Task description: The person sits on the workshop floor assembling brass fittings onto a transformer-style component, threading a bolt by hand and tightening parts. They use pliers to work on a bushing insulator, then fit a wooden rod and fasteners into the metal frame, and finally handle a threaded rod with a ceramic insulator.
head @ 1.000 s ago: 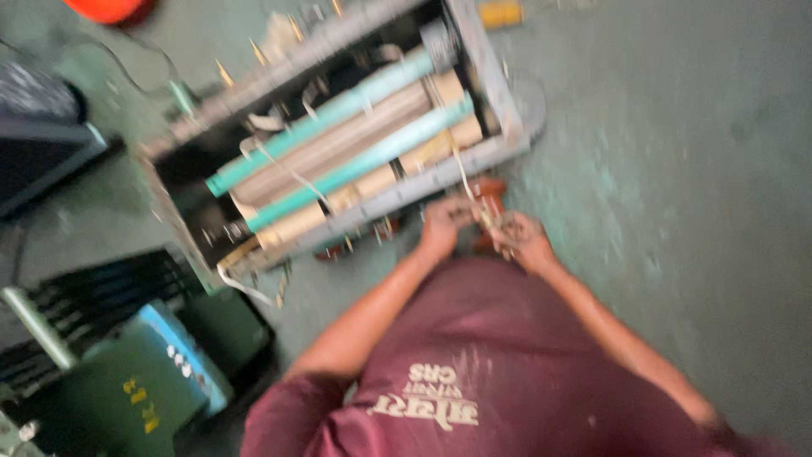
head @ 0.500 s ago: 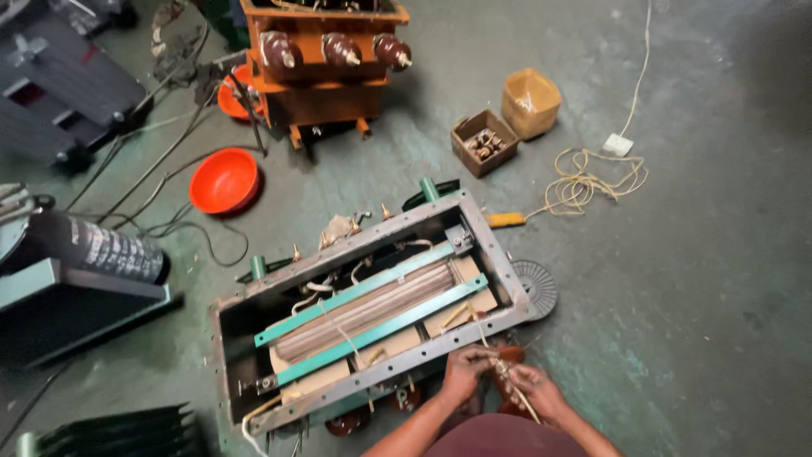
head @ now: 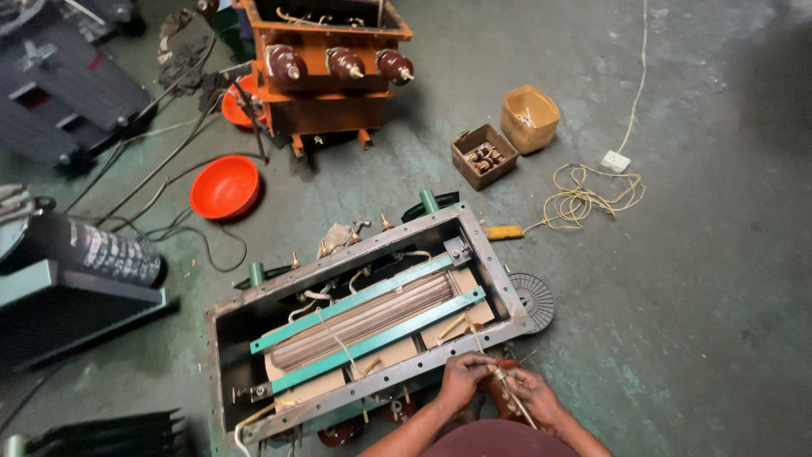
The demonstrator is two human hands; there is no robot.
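Observation:
An open grey transformer tank [head: 486, 254] lies on the floor, with a ribbed winding and two green clamp bars [head: 364, 326] inside. Both hands are at its near rim. My left hand [head: 461, 381] pinches the brass top of a thin metal stud [head: 506, 382]. My right hand [head: 534, 398] wraps a brown bushing [head: 499, 399] that the stud passes through. Thin leads run from the winding toward my hands. More brown bushings [head: 342, 433] hang under the rim to the left.
An orange transformer tank [head: 326, 106] with three brown bushings stands at the back. A red bowl [head: 224, 188], a cardboard box of parts [head: 484, 156], a tan tub [head: 530, 118], a coiled cord [head: 584, 199] and a yellow-handled screwdriver [head: 505, 232] lie around. Grey units [head: 76, 279] crowd the left.
The view has swung from a blurred close look at the tank to a wider, steadier one. Both hands have stayed at the tank's near rim on the bushing and stud.

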